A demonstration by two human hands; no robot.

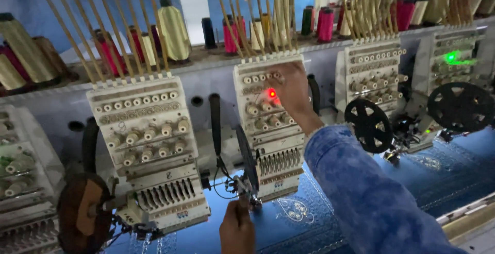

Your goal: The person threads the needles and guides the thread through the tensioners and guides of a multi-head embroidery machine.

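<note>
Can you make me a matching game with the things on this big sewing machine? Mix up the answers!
Things:
1. Little light by the right hand
2. Light on the far right machine
3. Cloth under the machines
4. Big spool at the back

Colours:
A. gold
B. red
C. blue
D. green

Pairs: 1-B, 2-D, 3-C, 4-A

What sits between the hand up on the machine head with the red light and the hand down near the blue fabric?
In the head view, between the right hand and the left hand lie the machine head's knobs, its needle row and a thin black wheel.
</note>
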